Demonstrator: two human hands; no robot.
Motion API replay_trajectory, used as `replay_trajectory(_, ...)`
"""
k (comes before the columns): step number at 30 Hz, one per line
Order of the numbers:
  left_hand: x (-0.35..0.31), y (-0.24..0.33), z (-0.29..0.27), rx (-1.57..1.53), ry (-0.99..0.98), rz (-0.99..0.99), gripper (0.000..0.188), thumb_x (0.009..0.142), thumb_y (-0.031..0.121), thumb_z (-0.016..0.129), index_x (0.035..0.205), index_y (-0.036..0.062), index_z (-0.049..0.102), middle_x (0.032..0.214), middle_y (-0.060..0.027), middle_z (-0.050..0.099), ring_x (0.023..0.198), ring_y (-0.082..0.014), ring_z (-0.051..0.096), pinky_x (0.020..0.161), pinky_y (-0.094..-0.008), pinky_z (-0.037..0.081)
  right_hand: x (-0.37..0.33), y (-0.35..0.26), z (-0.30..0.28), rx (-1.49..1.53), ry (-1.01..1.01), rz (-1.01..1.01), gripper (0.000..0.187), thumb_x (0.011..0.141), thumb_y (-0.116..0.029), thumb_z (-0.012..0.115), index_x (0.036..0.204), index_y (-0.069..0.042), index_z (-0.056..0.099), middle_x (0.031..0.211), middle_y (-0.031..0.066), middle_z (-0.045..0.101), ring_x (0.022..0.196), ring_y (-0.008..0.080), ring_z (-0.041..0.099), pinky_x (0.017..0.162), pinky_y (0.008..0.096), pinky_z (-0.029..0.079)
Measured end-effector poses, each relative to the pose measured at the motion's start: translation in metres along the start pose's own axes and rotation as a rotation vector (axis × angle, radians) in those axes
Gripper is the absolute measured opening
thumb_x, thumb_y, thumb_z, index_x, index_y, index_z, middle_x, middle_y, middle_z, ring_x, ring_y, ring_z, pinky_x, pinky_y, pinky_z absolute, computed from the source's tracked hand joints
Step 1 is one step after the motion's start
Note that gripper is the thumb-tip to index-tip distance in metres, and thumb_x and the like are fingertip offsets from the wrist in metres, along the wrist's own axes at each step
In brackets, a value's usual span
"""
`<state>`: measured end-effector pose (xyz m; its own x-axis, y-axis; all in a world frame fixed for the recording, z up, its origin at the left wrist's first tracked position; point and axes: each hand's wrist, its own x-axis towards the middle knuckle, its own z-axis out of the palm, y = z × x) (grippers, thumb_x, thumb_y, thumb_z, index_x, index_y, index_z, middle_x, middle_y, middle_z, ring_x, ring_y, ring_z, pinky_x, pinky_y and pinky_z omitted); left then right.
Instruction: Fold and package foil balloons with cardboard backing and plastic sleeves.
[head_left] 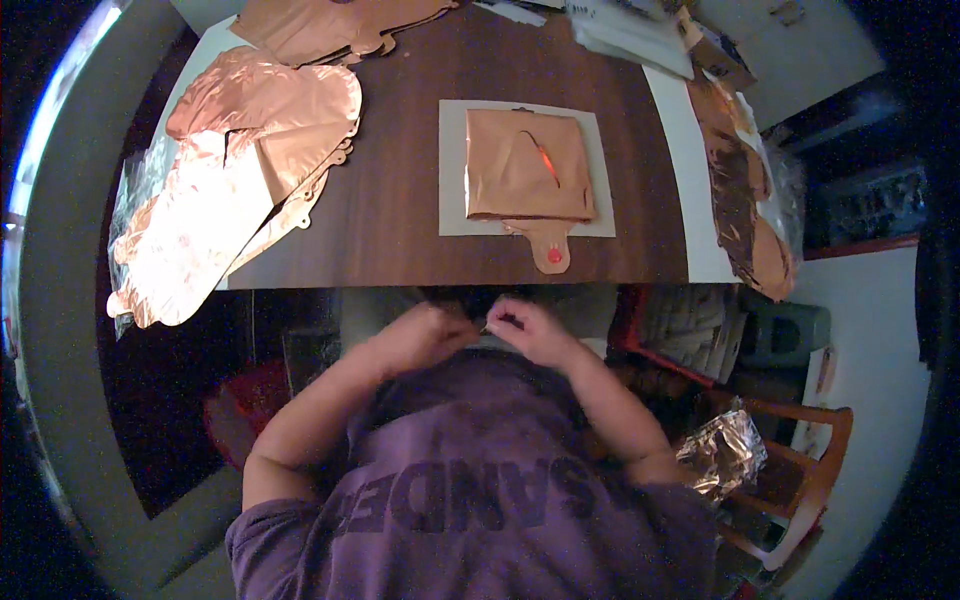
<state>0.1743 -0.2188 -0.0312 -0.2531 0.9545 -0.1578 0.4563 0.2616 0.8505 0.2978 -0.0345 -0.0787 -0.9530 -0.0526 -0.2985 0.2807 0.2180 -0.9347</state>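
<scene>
My left hand (436,334) and my right hand (530,331) are close together in front of my body, just below the table's near edge. Both have their fingers curled in a pinch. A tiny thin thing seems to show between them, too small and dark to name. Beyond them on the table lies a folded copper-coloured foil balloon (500,180) on a white card (453,215). A thin dark and orange strip (545,160) rests on the folded foil. The balloon's tab (548,246), with a red spot, sticks out toward me past the card.
Flat copper foil balloons (260,160) are heaped on the brown table (395,200) at left, overhanging its edge. More foil (340,25) lies at the far left and along the right edge (735,180). A wooden chair (825,460) with crumpled foil (722,452) stands at lower right.
</scene>
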Motion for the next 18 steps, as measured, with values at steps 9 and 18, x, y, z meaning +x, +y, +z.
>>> replay_trajectory(9, -0.010, 0.088, -0.069, 0.097, 0.271, 0.359, 0.009, 0.075, 0.006, 0.063, 0.083, 0.0016, 0.065, 0.072, -0.0142, 0.056, 0.068, -0.0328, 0.057, 0.061, -0.0388, 0.048, -0.023, -0.084, 0.029, 1.125, -0.186, -0.010, 0.031, 0.095, -0.032, 0.043, 0.102, -0.004, 0.054, 0.094, 0.0009, 0.058, 0.084, 0.0129, 0.055, 0.076, 0.0276, 0.045)
replay_trajectory(18, -0.033, 0.104, -0.047, -0.986, 0.192, 0.263, 0.006, 0.082, 0.003, 0.062, 0.084, -0.0011, 0.065, 0.079, -0.0059, 0.061, 0.075, -0.0139, 0.057, 0.068, -0.0270, 0.046, -0.030, -0.120, 0.000, -0.028, 0.250, -0.485, 0.017, 0.091, -0.017, 0.052, 0.083, -0.003, 0.057, 0.073, 0.0091, 0.057, 0.069, 0.0221, 0.058, 0.065, 0.0315, 0.047)
